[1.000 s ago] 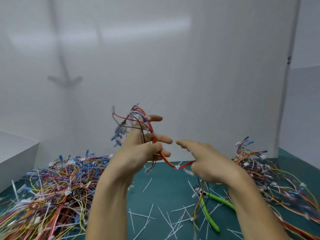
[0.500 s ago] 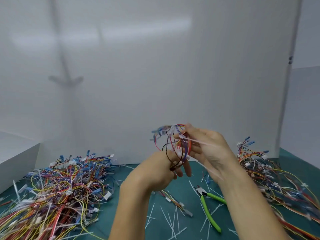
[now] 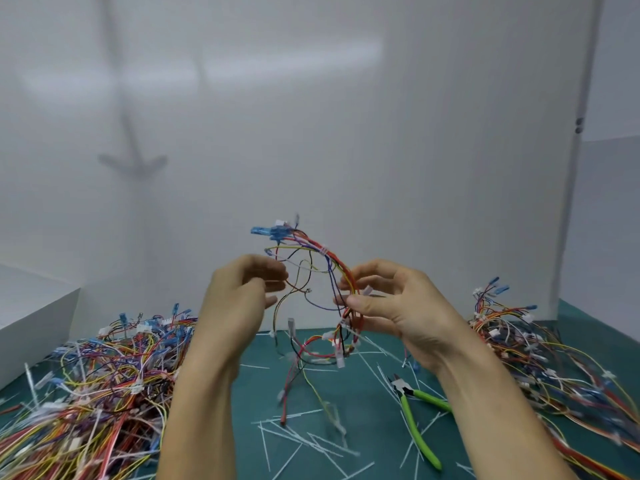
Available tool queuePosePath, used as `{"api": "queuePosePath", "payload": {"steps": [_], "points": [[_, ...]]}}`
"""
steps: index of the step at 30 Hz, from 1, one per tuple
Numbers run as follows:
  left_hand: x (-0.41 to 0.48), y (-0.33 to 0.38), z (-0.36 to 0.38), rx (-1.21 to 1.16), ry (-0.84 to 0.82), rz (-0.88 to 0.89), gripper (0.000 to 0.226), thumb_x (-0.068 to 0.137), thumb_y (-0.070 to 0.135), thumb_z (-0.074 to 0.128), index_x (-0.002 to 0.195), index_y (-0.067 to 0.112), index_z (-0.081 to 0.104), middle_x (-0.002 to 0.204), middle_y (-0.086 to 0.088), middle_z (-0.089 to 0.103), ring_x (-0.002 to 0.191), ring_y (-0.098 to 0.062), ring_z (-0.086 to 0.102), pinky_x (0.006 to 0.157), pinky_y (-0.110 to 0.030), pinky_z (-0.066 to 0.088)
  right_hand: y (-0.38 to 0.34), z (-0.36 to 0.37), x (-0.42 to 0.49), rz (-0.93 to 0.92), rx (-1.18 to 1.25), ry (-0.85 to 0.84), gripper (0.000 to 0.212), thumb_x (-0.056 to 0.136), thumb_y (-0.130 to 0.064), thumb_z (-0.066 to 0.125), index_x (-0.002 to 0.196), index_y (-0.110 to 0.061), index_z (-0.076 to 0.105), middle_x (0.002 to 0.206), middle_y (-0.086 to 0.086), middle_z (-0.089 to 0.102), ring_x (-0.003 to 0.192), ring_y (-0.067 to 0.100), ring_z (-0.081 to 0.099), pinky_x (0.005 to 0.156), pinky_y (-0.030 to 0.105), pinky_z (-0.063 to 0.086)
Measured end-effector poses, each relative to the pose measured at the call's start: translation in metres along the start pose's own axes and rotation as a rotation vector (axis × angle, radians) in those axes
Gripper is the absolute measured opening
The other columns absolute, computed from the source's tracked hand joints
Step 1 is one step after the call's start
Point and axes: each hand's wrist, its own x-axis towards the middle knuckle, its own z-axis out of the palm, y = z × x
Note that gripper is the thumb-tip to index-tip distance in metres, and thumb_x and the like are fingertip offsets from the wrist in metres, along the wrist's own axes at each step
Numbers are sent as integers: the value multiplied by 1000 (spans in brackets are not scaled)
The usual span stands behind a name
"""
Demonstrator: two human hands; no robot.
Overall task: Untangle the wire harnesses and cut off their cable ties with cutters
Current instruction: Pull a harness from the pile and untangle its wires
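I hold one wire harness (image 3: 311, 258) up in the air between both hands; it has red, yellow, purple and black wires, blue terminals at the top and white connectors. My right hand (image 3: 391, 303) pinches its red bundle near a white cable tie. My left hand (image 3: 242, 292) grips thin wires on its left side. Loose ends of the harness hang down to the green mat (image 3: 311, 403). The green-handled cutters (image 3: 415, 410) lie on the mat below my right forearm, untouched.
A large pile of tangled harnesses (image 3: 86, 386) covers the mat at the left, and a second pile (image 3: 540, 351) lies at the right. Cut white cable tie pieces (image 3: 304, 441) are scattered in the middle. A white box (image 3: 31, 317) stands at far left; white walls behind.
My hands have moved apart from a close grip, spreading the harness open so its wires fan out and hang lower. The cutters stay where they were.
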Motion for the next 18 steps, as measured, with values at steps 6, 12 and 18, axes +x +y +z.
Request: {"api": "queuePosePath", "payload": {"steps": [6,12,18], "points": [[-10,14,13,-207,-75,-7,16,87,23,72,101,15,70,89,-1,78,86,-12,74,79,-30,59,2,8,0,-33,-344,-139,24,79,3,77,80,-20,72,99,18,68,80,22,68,74,41,63],[-12,11,24,-326,-24,-45,27,81,1,75,103,10,61,81,-7,75,68,-12,72,69,-25,58,7,4,3,69,-670,-277,34,73,-19,87,99,-22,66,98,2,71,91,23,71,84,38,59],[-11,6,20,-140,-168,-5,16,97,5,57,109,15,57,89,-12,70,69,-14,72,74,-27,59,44,-35,9,397,-1573,-97,29,90,-3,52,116,-13,59,119,8,62,107,27,60,92,39,51]]}}
